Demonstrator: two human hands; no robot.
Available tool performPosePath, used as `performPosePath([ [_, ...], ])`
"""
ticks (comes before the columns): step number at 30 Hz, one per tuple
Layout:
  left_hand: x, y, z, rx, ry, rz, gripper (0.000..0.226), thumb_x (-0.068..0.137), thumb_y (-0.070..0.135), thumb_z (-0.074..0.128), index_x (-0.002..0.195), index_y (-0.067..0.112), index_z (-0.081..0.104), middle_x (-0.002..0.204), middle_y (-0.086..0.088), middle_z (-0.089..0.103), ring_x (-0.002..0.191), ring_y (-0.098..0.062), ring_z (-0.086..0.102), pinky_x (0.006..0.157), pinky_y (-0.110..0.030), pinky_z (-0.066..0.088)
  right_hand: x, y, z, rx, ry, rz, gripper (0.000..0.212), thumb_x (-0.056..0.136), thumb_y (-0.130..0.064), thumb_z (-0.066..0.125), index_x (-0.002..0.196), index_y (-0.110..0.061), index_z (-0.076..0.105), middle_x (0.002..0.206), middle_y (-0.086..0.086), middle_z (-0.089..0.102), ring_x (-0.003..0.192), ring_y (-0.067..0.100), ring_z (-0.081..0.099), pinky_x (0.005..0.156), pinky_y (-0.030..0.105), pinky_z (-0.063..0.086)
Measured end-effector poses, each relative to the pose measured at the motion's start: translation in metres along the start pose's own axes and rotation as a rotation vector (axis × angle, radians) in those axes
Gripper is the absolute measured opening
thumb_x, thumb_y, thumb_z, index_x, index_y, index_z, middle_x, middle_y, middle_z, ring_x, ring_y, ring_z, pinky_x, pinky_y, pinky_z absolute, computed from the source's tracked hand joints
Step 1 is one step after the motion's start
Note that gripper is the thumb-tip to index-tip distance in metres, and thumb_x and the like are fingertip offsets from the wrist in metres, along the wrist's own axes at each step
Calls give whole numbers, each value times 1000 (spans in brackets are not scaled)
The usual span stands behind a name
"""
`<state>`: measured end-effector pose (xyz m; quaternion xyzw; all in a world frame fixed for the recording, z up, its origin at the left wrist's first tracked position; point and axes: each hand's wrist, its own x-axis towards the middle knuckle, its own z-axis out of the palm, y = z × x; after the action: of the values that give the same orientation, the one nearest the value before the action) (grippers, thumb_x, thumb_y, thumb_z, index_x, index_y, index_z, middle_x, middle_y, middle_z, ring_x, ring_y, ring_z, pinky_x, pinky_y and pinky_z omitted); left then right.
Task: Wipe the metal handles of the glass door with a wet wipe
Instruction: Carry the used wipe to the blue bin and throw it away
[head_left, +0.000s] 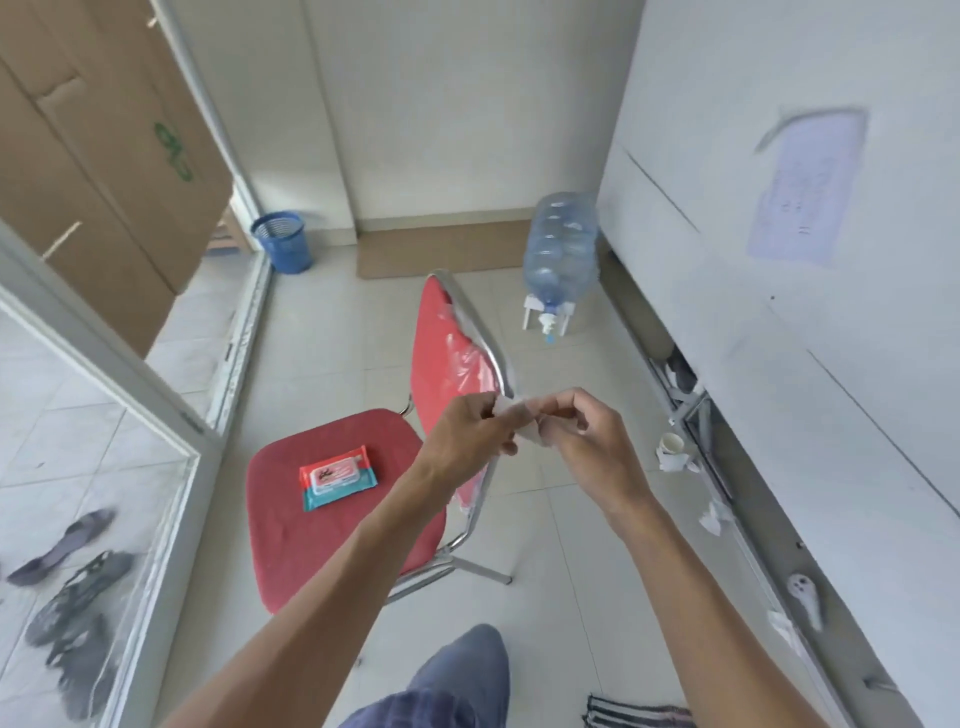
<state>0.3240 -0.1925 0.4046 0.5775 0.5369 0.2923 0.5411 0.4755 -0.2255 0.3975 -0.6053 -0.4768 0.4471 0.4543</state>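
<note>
A: Where is the wet wipe (524, 421), and how does it lie?

B: Between both hands, in the air above the near end of the red chair's (332, 499) backrest. It is crumpled, stretched roughly left to right. The left hand (467, 436) pinches its left end; the right hand (587, 431) pinches its right end, fingers curled round it.

A: Any containers?

B: The wipes pack (337, 475) lies flat on the chair seat, long axis left to right, lid closed. A blue bin (283, 241) stands far left by the wall; I cannot tell what is in it. A water jug (561, 249) sits neck down on a white stand. A paper cup (671, 446) stands right by the wall's foot.

A: Edges and room?

B: The glass door's (78, 441) white frame runs along the left, with shoes (67, 577) seen beyond the glass. Bare tiled floor (566, 545) lies between chair and right wall.
</note>
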Motion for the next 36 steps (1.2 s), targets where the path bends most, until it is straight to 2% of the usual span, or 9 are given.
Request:
performPosePath([
  [8,83,44,33,14,33,111,41,95,45,60,78,8,68,82,-9,74,83,-27,72,88,-47,58,71,1,-65,-24,88,8,18,94,-11,57,92,-21,72,80,-6,70,75,7,61,67,18,46],
  [13,161,74,54,-81,50,124,33,90,43,66,63,24,65,73,-2,71,75,-20,69,85,-48,59,140,-14,-98,-66,40,52,45,105,-45,41,94,-18,75,87,-2,77,86,12,72,84,36,54],
  [15,186,83,60,-92,61,122,34,92,40,66,62,24,61,65,4,63,64,-13,59,69,-36,52,168,-22,-110,-103,5,48,51,100,-53,46,90,-9,72,83,5,74,85,25,70,85,44,54],
  [19,245,103,71,-103,84,131,30,95,34,64,71,15,62,62,7,54,56,-9,48,57,-24,37,229,-33,-135,-156,-65,-24,35,95,-35,65,79,-4,65,60,-5,49,63,15,43,69,34,36],
  [23,286,115,81,-94,143,130,35,95,35,63,83,2,66,65,1,54,57,-12,45,54,-24,35,270,-32,-151,-148,-63,-6,17,93,-26,68,85,-12,72,79,12,67,75,13,58,75,38,48],
  [26,309,121,84,-68,145,121,40,97,34,60,87,-5,61,66,-3,50,59,-16,42,56,-31,34,294,-29,-155,-113,-65,22,17,91,-29,70,90,-12,72,81,6,70,80,16,65,82,46,56],
  [31,351,131,86,-124,228,70,28,101,33,51,99,9,65,92,-11,73,84,-25,69,74,-37,55,343,-30,-152,89,-73,152,27,104,-32,48,106,-19,72,100,5,75,88,14,74,70,27,60],
  [33,368,137,86,-138,249,64,24,102,31,50,99,13,65,91,-6,73,79,-17,68,65,-27,54,366,-31,-152,128,-139,178,29,103,-37,49,111,-21,72,102,2,76,89,12,74,75,28,60],
  [36,401,145,82,-136,271,64,21,100,29,52,100,13,65,93,-5,74,85,-20,71,70,-34,60,409,-32,-155,183,-214,163,26,103,-26,51,114,-14,72,104,2,76,92,16,74,80,33,61],
])
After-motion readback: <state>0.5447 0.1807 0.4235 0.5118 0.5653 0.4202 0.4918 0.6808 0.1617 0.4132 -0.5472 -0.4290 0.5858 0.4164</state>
